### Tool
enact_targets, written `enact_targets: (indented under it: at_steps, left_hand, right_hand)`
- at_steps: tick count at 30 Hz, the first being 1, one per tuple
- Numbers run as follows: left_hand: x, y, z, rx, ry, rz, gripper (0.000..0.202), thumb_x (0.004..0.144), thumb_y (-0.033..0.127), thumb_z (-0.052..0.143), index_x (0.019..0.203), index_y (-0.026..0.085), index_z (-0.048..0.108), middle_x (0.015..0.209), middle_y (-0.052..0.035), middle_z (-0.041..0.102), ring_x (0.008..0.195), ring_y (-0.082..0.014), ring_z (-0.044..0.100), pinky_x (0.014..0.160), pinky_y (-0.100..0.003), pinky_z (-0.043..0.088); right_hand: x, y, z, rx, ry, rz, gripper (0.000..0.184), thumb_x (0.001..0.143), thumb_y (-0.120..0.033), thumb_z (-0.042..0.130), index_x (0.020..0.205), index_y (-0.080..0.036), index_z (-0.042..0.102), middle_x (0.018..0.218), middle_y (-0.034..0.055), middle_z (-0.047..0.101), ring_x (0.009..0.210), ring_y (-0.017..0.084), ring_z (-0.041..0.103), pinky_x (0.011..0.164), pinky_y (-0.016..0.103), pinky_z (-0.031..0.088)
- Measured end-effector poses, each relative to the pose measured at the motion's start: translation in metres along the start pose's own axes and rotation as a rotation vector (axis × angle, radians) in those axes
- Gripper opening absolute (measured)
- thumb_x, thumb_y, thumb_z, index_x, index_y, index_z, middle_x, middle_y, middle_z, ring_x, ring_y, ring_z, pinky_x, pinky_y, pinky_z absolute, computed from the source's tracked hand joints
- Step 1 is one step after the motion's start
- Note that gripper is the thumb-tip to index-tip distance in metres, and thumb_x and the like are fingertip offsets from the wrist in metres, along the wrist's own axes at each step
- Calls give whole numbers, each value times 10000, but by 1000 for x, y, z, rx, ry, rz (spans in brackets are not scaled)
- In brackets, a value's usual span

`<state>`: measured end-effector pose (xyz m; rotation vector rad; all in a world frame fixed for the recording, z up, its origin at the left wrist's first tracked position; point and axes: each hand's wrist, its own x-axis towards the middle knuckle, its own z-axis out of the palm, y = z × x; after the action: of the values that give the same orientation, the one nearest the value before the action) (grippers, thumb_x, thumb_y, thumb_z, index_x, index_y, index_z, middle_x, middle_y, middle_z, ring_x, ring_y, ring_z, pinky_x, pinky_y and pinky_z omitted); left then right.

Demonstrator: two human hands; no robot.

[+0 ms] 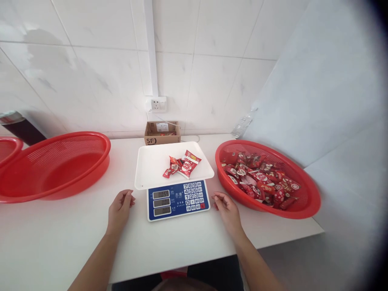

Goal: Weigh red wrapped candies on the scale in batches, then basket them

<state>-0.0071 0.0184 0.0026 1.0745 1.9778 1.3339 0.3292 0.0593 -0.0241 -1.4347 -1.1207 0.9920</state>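
Observation:
My left hand (120, 209) rests on the white table just left of a digital scale (178, 202), its fingers curled in with nothing showing in them. On the scale's other side my right hand (226, 210) lies with fingers curled and thumb against them, also without anything visible. The scale has a blue front panel with number keys and a lit display. Its white tray (151, 161) carries a few red snack packets (189, 165). Close to my right hand, a red plastic basket (306, 206) holds many wrapped red candies and snacks (263, 180).
At the left stands another red basket (100, 165) with nothing seen inside, and part of a further red basket (13, 143). A dark bottle (24, 127) leans behind them. Behind the scale sits a small cardboard box (163, 140); a clear plastic bottle (244, 123) is by the wall.

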Motion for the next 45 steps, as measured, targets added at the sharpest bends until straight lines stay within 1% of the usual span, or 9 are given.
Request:
enact_targets:
  at_steps: [6,12,14,22,26,31,38,41,45]
  left_hand:
    - [-12,17,0,63,168,85,338,791,490,424,961,223,541,824,-23,612,738,-164,593,717,-315,484]
    - [-14,71,31,441,95,668,369,809,445,451,1078,208,536,1136,-111,572,1024,-240,529,872,-382,415]
    - [-8,95,48,608,45,761,406,818,467,433,1125,222,533,1248,-111,516,1104,-274,478,930,-431,355]
    - [20,136,115,754,-371,663,735,747,680,350,1338,242,335,1432,-141,309,1284,-323,290,963,-484,301]
    - [24,139,132,774,-350,643,740,731,647,418,1336,231,331,1289,-152,470,1186,-330,390,919,-479,329]
    - [31,141,138,733,-340,612,474,743,486,497,1120,199,498,1081,-118,558,1002,-266,534,761,-361,426]
    - [49,145,125,575,-245,604,286,725,417,547,902,192,549,948,-73,604,827,-197,600,695,-293,433]
    - [69,153,94,506,-122,570,318,733,453,531,912,190,542,921,-69,631,828,-191,600,689,-284,435]
    - [104,159,28,499,73,440,391,729,528,497,900,178,530,796,-48,639,705,-187,598,597,-289,428]
  right_hand:
    - [0,6,1,-33,0,-65,391,701,-502,583,911,-174,613,829,75,668,607,168,577,597,327,500]
    - [3,14,3,-66,-52,-126,390,731,-500,565,931,-170,623,861,82,670,700,191,605,654,336,507]
    - [4,18,3,-62,-62,-128,396,736,-499,562,943,-165,618,873,88,667,749,202,611,679,338,507]
    - [4,24,4,-19,-67,-122,374,729,-474,574,934,-165,629,884,93,674,768,206,619,683,333,510]
    - [3,21,4,-5,-75,-127,348,723,-465,583,913,-178,638,831,78,680,721,200,621,664,324,515]
    - [3,18,3,-31,-95,-128,354,722,-478,577,908,-184,641,819,69,683,713,201,623,668,326,516]
    - [2,17,3,-56,-91,-113,407,697,-528,579,901,-183,652,872,80,691,772,217,634,675,316,516]
    - [2,17,3,-66,-98,-107,402,702,-519,576,907,-182,652,886,82,691,779,215,632,687,314,514]
    - [3,19,2,-80,-108,-116,389,712,-507,570,912,-184,652,878,78,689,765,209,630,700,321,512]
